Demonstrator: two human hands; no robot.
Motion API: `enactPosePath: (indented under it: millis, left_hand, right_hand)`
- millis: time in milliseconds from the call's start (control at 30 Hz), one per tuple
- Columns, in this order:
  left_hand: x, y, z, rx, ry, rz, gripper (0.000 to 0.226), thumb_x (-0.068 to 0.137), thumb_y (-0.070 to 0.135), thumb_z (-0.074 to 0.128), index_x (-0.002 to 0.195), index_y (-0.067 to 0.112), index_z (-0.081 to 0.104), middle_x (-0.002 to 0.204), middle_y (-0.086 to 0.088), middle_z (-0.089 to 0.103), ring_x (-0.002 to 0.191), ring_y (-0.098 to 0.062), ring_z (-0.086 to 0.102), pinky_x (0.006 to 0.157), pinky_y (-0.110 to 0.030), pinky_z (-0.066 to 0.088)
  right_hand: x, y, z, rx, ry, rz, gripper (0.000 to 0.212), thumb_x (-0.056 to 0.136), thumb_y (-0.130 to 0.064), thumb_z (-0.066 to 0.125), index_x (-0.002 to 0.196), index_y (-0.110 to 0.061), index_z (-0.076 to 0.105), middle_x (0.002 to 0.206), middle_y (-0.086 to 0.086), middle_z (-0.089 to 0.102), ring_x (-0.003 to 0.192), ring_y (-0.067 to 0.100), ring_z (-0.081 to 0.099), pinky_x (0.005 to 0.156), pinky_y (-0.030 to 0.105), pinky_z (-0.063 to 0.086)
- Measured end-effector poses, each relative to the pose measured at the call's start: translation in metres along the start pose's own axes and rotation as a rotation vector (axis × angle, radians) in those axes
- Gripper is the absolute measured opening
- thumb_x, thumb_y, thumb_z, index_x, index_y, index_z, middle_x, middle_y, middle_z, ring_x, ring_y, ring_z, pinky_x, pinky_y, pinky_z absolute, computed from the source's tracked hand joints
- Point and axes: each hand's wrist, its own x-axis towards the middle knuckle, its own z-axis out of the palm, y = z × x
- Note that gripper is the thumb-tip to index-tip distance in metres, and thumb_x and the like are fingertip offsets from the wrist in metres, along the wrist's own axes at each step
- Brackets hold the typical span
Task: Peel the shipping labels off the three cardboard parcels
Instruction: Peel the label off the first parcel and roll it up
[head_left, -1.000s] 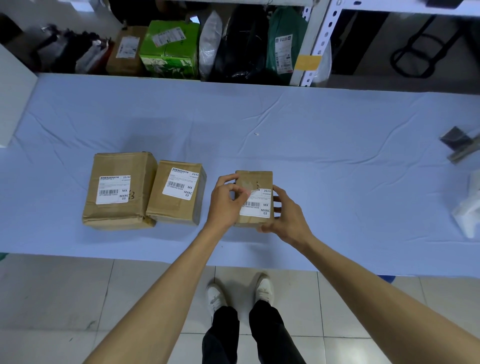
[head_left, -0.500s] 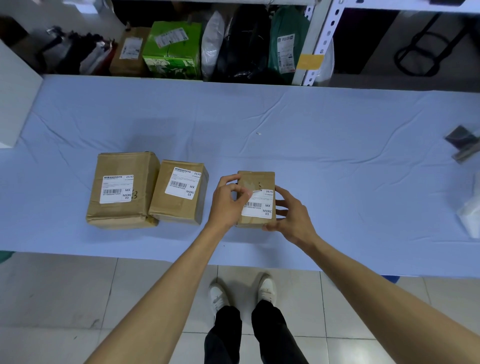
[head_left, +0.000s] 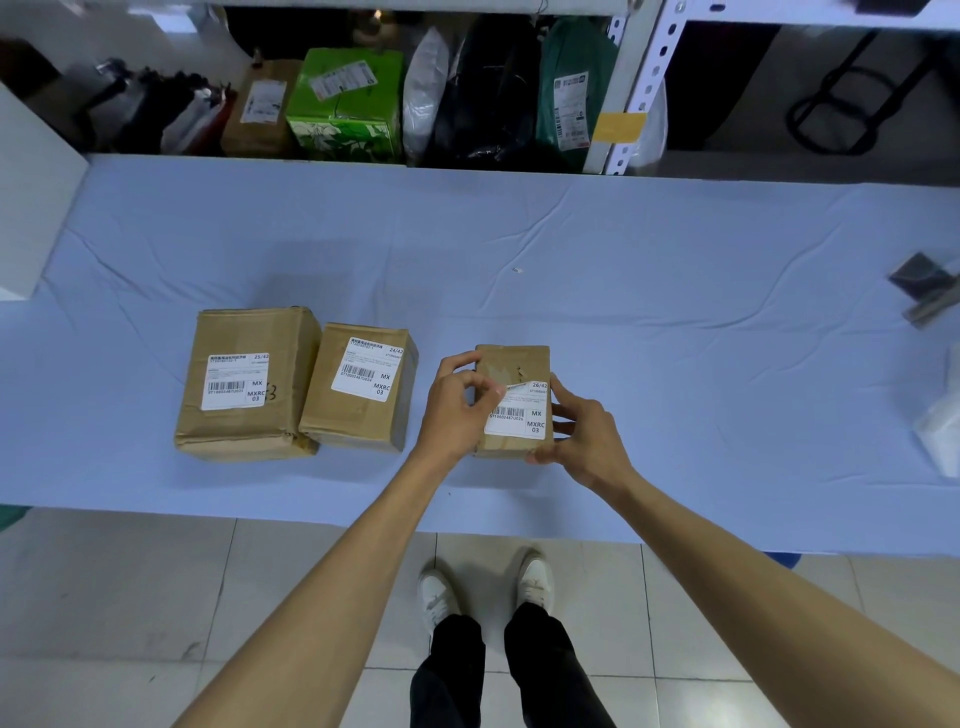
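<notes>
Three brown cardboard parcels lie on the blue-covered table (head_left: 519, 234). The large parcel (head_left: 244, 384) at left and the middle parcel (head_left: 358, 389) each carry a flat white shipping label. The small parcel (head_left: 514, 364) on the right has its white label (head_left: 519, 415) lifted at the upper left corner, with torn paper showing above it. My left hand (head_left: 457, 405) pinches that lifted corner between thumb and fingers. My right hand (head_left: 582, 426) grips the small parcel's right side and front corner.
A shelf behind the table holds a green box (head_left: 343, 104), a brown box (head_left: 260, 104) and several bags. A white block (head_left: 31, 208) stands at the far left. A dark object (head_left: 924, 286) and something white (head_left: 940, 436) lie at the right edge.
The label's upper left corner has come further off the small parcel, pulled down and left by my left hand. My right hand stays on the parcel's side.
</notes>
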Motion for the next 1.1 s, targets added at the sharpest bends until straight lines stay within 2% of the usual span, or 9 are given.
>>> enactPosePath:
  millis: [67,233,333,467,567,700,767,933,1100]
  left_hand:
    - [-0.0001,-0.0007,0.0004,-0.003,-0.002,-0.010,0.015,0.087,0.017,0.067,0.075,0.023,0.061,0.141,0.004,0.043,0.125,-0.016,0.048,0.085,-0.018,0.048]
    - [-0.0012,-0.0001,0.0003,-0.031,0.002,-0.001,0.019,0.087,0.016,0.068,0.072,0.027,0.061,0.141,0.005,0.043,0.125,-0.014,0.048,0.079,-0.007,0.047]
    - [-0.0016,-0.0006,0.0005,-0.045,0.004,-0.006,0.018,0.087,0.015,0.068,0.073,0.025,0.063,0.140,0.005,0.043,0.125,-0.014,0.049,0.094,-0.025,0.048]
    - [-0.0016,0.0018,-0.0002,-0.042,-0.003,-0.024,0.016,0.087,0.016,0.068,0.074,0.023,0.063,0.141,0.004,0.043,0.126,-0.013,0.046,0.077,-0.004,0.044]
    - [-0.0019,0.0025,0.0000,-0.044,-0.001,-0.019,0.016,0.087,0.015,0.068,0.074,0.023,0.063,0.142,0.003,0.042,0.126,-0.013,0.046,0.077,0.000,0.043]
    - [-0.0029,0.0017,-0.0011,-0.071,-0.022,-0.023,0.014,0.087,0.015,0.068,0.075,0.021,0.064,0.142,0.004,0.042,0.128,-0.017,0.046,0.090,-0.026,0.052]
    - [-0.0028,0.0017,-0.0017,-0.072,-0.025,-0.028,0.013,0.087,0.015,0.068,0.076,0.020,0.064,0.142,0.004,0.042,0.128,-0.017,0.046,0.091,-0.029,0.053]
    - [-0.0026,0.0028,-0.0015,-0.078,-0.024,-0.029,0.015,0.087,0.016,0.067,0.075,0.022,0.063,0.142,0.005,0.042,0.126,-0.012,0.045,0.074,-0.005,0.049]
    - [-0.0029,0.0022,-0.0023,-0.076,-0.031,-0.023,0.012,0.087,0.017,0.068,0.076,0.021,0.064,0.142,0.004,0.041,0.128,-0.014,0.045,0.074,-0.004,0.047]
  right_hand:
    - [0.0001,-0.0005,-0.0005,-0.008,-0.002,-0.001,0.102,0.062,0.010,0.078,0.148,-0.025,0.035,0.121,-0.001,0.067,0.103,0.012,0.064,0.075,0.018,0.056]
    - [0.0000,-0.0010,-0.0011,-0.023,-0.006,-0.002,0.100,0.062,0.008,0.079,0.148,-0.024,0.038,0.119,-0.001,0.068,0.103,0.013,0.065,0.076,0.019,0.057]
    - [-0.0001,-0.0009,-0.0007,-0.020,0.002,0.000,0.101,0.061,0.008,0.079,0.147,-0.023,0.038,0.118,-0.001,0.068,0.104,0.013,0.065,0.082,0.025,0.057]
    - [0.0006,-0.0004,-0.0006,-0.029,0.002,0.003,0.101,0.060,0.008,0.080,0.146,-0.024,0.040,0.115,-0.003,0.069,0.101,0.011,0.066,0.080,0.020,0.056]
    - [0.0009,-0.0005,-0.0014,-0.043,-0.006,0.004,0.101,0.059,0.007,0.080,0.146,-0.024,0.039,0.110,-0.008,0.069,0.100,0.009,0.066,0.075,0.014,0.054]
    - [0.0009,-0.0010,-0.0016,-0.060,-0.013,0.004,0.100,0.059,0.007,0.081,0.146,-0.023,0.040,0.105,-0.012,0.067,0.096,0.007,0.066,0.071,0.009,0.052]
    - [0.0006,-0.0015,-0.0013,-0.064,-0.012,0.006,0.101,0.060,0.007,0.081,0.147,-0.022,0.039,0.106,-0.012,0.067,0.096,0.007,0.065,0.069,0.008,0.052]
    - [0.0007,-0.0028,-0.0018,-0.070,-0.012,0.014,0.102,0.060,0.007,0.080,0.148,-0.020,0.036,0.110,-0.008,0.067,0.097,0.008,0.065,0.068,0.007,0.051]
    - [0.0018,-0.0026,-0.0019,-0.085,-0.009,0.014,0.100,0.060,0.007,0.081,0.146,-0.021,0.039,0.112,-0.005,0.069,0.096,0.009,0.065,0.066,0.006,0.051]
